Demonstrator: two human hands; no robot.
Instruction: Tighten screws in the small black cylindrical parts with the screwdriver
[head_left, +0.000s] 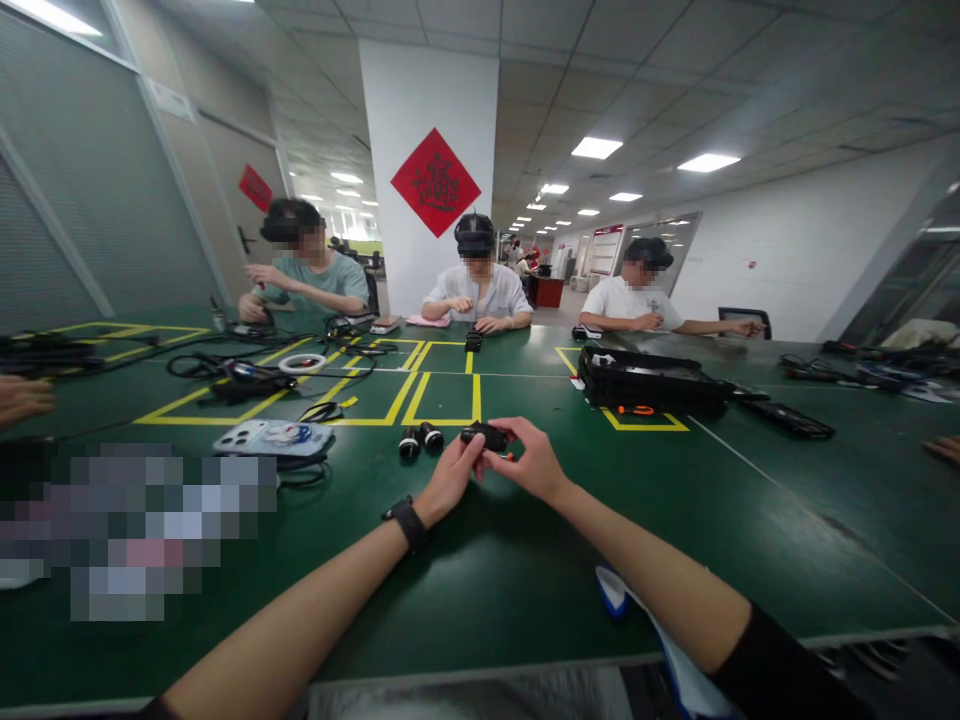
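Both hands meet over the green table in front of me, around a small dark device (pixel 486 436) of a kind I cannot make out. My left hand (pixel 450 480), with a black band on its wrist, grips it from the left with the thumb on top. From the other side, my right hand (pixel 534 462) pinches its right end between thumb and fingers. A bit of orange shows under the right fingers; what it belongs to is hidden. Just left of the device stand two short black cylinders (pixel 409 444) with pale bands.
A light-blue phone (pixel 274 438) lies at left, near tangled cables and a white ring (pixel 303 364). At right sit a long black case (pixel 649 382) and an orange-handled tool (pixel 636 410). Yellow tape marks the table. Several people wearing headsets sit opposite; others' hands show at both edges.
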